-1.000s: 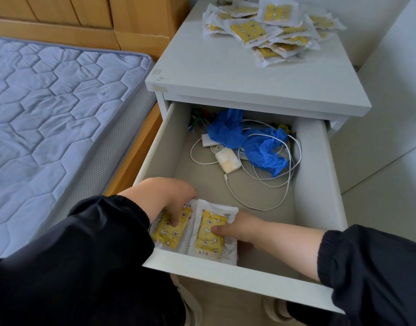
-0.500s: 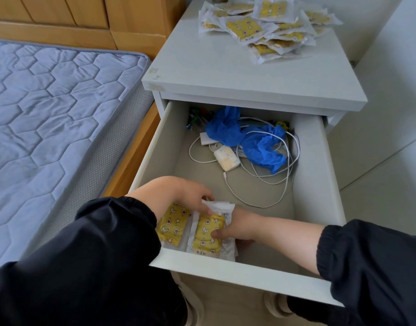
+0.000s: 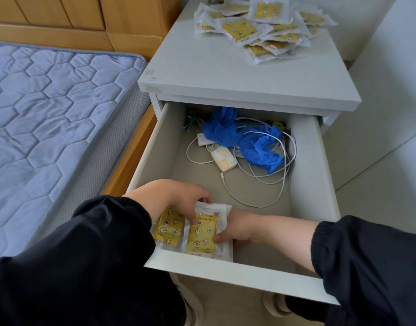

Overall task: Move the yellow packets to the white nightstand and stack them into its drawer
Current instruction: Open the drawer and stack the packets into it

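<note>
The white nightstand (image 3: 225, 74) has its drawer (image 3: 237, 274) pulled open. Two yellow packets lie side by side in the drawer's near left corner. My left hand (image 3: 171, 196) reaches over the left packet (image 3: 168, 228), and its fingertips pinch the top left edge of the right packet (image 3: 202, 234). My right hand (image 3: 240, 228) holds the right packet's right edge, thumb on top and fingers hidden below. A loose pile of several more yellow packets (image 3: 263, 27) lies on the nightstand's top at the back.
At the drawer's back lie crumpled blue gloves (image 3: 249, 140), tangled white cables (image 3: 261, 182) and a small white charger (image 3: 223, 158). A bed with a blue quilted mattress (image 3: 49, 114) and a wooden frame stands to the left. Pale floor lies to the right.
My left hand moved right, off the left packet, to the top edge of the right packet. The right packet has shifted a little and its top edge has lifted.
</note>
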Available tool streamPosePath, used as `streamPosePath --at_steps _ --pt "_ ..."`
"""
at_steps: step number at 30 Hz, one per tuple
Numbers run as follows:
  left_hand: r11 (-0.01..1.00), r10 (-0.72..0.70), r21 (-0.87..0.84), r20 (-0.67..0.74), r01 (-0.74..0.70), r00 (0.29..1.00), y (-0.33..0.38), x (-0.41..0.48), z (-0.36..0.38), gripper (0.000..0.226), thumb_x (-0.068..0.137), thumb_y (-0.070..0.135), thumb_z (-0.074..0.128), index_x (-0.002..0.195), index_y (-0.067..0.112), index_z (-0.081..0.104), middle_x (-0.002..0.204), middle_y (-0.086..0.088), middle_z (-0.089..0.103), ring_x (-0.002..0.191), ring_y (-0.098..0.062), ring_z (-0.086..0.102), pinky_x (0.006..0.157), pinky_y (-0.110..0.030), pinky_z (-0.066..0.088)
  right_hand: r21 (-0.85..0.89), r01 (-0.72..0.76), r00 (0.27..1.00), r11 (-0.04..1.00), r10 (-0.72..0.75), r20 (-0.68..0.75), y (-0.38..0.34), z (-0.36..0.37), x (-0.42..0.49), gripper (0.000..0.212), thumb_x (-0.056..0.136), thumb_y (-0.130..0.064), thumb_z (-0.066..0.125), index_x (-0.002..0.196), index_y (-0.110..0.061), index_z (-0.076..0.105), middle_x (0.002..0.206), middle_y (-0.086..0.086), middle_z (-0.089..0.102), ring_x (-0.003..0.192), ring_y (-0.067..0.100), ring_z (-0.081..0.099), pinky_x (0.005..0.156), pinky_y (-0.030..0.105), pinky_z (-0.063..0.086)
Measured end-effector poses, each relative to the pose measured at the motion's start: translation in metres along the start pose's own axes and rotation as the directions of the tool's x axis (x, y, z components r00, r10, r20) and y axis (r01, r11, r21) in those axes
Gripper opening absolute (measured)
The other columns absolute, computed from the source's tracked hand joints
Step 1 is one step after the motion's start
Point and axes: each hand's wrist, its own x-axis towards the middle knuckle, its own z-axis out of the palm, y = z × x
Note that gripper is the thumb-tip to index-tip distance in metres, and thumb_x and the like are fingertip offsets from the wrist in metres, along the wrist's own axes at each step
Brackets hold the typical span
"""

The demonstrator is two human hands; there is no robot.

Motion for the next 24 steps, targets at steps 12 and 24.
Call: streamPosePath --at_steps 12,24 --pt "0.997 -0.031 -0.073 0.043 0.035 0.999 0.003 -0.002 0.000 0.068 0.081 0.038 0.073 0.138 0.026 0.038 0.133 0.005 0.049 0.112 -0.017 0.053 0.086 -0.029 0.048 -0.225 0.045 0.995 0.973 -0.025 0.094 -0.021 -0.009 -0.026 0.039 0.092 -0.026 0.061 0.130 -0.021 0.052 0.129 0.001 0.058 0.119 0.021 0.055 0.093 0.034 0.046" --pt "0.994 -0.046 -0.101 0.031 0.049 0.998 0.003 -0.001 -0.001 0.067 0.079 0.037 0.076 0.134 0.027 0.040 0.128 0.007 0.053 0.106 -0.015 0.055 0.083 -0.028 0.050 -0.334 -0.013 0.999 0.943 0.030 0.045 -0.023 -0.014 -0.022 0.047 0.084 -0.034 0.070 0.126 -0.019 0.055 0.125 0.005 0.062 0.111 0.025 0.062 0.096 0.041 0.051"
